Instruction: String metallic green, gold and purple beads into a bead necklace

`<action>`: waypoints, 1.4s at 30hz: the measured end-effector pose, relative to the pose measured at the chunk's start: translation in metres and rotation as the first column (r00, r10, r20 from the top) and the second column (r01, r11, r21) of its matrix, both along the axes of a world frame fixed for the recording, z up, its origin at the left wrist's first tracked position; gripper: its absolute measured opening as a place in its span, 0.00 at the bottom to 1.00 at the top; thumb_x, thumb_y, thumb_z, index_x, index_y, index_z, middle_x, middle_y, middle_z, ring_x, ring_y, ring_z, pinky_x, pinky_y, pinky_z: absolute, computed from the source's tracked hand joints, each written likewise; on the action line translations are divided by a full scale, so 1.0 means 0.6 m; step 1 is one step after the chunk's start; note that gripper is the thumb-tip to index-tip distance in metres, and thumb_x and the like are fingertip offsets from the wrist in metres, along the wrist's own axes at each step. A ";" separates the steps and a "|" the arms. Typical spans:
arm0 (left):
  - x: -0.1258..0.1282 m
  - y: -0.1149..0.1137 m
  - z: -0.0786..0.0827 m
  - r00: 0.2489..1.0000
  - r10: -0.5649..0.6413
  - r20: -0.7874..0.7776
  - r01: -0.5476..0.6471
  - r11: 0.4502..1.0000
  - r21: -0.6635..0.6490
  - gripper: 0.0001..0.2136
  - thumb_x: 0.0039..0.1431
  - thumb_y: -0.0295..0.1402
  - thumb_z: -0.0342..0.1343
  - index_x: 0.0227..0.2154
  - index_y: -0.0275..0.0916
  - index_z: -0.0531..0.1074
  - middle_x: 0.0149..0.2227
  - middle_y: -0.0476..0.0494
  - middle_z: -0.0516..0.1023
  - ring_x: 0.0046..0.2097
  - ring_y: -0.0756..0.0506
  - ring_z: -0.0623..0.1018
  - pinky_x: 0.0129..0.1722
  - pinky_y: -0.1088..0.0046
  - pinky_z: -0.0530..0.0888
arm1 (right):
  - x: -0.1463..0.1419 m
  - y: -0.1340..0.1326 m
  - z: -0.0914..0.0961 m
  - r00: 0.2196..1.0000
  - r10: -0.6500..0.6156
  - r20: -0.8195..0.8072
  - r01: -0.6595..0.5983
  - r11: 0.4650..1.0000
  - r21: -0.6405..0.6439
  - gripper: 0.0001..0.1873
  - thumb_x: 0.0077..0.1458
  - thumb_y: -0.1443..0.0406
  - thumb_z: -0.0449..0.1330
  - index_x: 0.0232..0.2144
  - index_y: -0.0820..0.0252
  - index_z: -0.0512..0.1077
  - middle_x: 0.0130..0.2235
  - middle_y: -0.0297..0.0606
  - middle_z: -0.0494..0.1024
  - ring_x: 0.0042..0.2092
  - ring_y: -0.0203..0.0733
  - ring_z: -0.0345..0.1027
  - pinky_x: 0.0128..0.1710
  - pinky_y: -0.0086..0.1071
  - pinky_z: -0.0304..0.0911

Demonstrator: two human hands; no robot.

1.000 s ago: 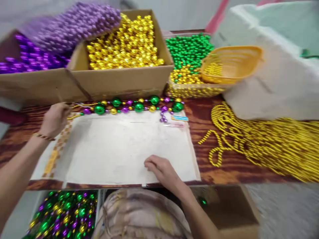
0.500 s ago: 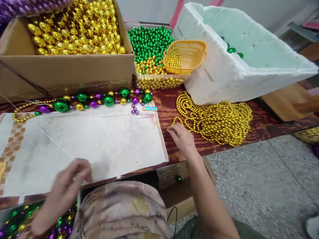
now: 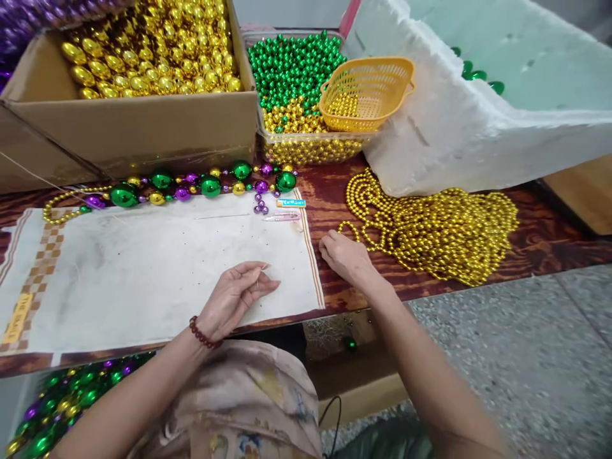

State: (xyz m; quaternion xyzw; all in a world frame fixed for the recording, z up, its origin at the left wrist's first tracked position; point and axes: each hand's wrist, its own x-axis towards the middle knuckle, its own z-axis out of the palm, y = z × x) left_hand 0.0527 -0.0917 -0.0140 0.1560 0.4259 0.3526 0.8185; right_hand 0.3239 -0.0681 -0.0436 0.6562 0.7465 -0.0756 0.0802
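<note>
Gold beads lie near the front edge of the desk beside the right hand, its fingers' grip unclear, while the left hand, thumb and forefinger together, has swung rightward over the cloth, seemingly readying both for joint work.

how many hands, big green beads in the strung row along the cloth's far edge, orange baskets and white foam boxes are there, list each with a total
Hands: 2 (left hand, right hand)
Big green beads: 5
Orange basket: 1
White foam box: 1
Total: 9
</note>
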 end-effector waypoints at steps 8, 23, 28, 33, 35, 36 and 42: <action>-0.013 0.033 -0.016 0.994 0.092 -0.054 -0.087 0.992 0.094 0.12 0.50 0.34 0.71 0.33 0.34 0.76 0.30 0.44 0.82 0.39 0.41 0.85 0.51 0.60 0.77 | -0.043 -0.011 0.014 0.743 -0.057 -0.667 0.237 0.954 0.182 0.07 0.63 0.64 0.51 0.32 0.56 0.65 0.37 0.40 0.72 0.38 0.44 0.67 0.37 0.35 0.61; -0.016 0.057 -0.025 0.958 0.285 0.015 -0.285 0.953 0.100 0.13 0.44 0.36 0.73 0.29 0.36 0.75 0.31 0.46 0.82 0.37 0.48 0.82 0.44 0.72 0.75 | -0.268 -0.039 0.008 0.414 -0.088 -0.906 0.267 0.963 0.029 0.07 0.64 0.64 0.52 0.31 0.55 0.65 0.37 0.38 0.71 0.38 0.42 0.68 0.37 0.34 0.62; -0.021 0.060 -0.030 0.968 0.247 0.048 -0.247 0.969 -0.002 0.11 0.47 0.32 0.71 0.30 0.36 0.75 0.33 0.43 0.83 0.38 0.48 0.82 0.44 0.72 0.75 | -0.263 -0.044 0.005 0.560 -0.029 -0.828 0.189 0.978 0.093 0.06 0.64 0.65 0.51 0.34 0.54 0.65 0.37 0.38 0.72 0.36 0.42 0.68 0.33 0.33 0.60; -0.019 0.059 -0.035 0.972 0.231 0.051 -0.230 0.973 -0.022 0.10 0.48 0.32 0.70 0.30 0.35 0.76 0.32 0.41 0.83 0.37 0.48 0.82 0.42 0.73 0.75 | -0.251 -0.050 0.007 0.650 0.042 -0.759 0.073 0.990 0.117 0.06 0.65 0.66 0.50 0.35 0.55 0.65 0.39 0.39 0.73 0.36 0.41 0.70 0.32 0.32 0.60; -0.017 0.059 -0.035 0.975 0.217 0.052 -0.217 0.976 -0.002 0.11 0.48 0.33 0.70 0.31 0.35 0.76 0.31 0.42 0.83 0.37 0.47 0.82 0.42 0.73 0.75 | -0.247 -0.052 0.008 0.666 0.080 -0.742 0.026 0.991 0.130 0.06 0.65 0.67 0.50 0.35 0.55 0.65 0.39 0.39 0.74 0.37 0.41 0.70 0.32 0.31 0.62; -0.016 0.059 -0.034 0.976 0.210 0.052 -0.211 0.977 0.013 0.11 0.48 0.33 0.71 0.31 0.35 0.76 0.31 0.43 0.82 0.37 0.47 0.82 0.42 0.73 0.75 | -0.245 -0.052 0.008 0.669 0.095 -0.737 0.012 0.990 0.138 0.05 0.65 0.67 0.50 0.35 0.56 0.65 0.40 0.39 0.74 0.37 0.41 0.71 0.32 0.31 0.62; -0.007 0.060 -0.033 0.979 0.204 0.001 -0.204 0.975 0.084 0.14 0.44 0.36 0.73 0.29 0.34 0.77 0.25 0.49 0.78 0.34 0.49 0.81 0.41 0.75 0.74 | -0.241 -0.054 -0.002 0.650 0.136 -0.747 -0.016 0.986 0.165 0.06 0.65 0.67 0.51 0.35 0.57 0.67 0.40 0.41 0.75 0.38 0.42 0.73 0.31 0.31 0.64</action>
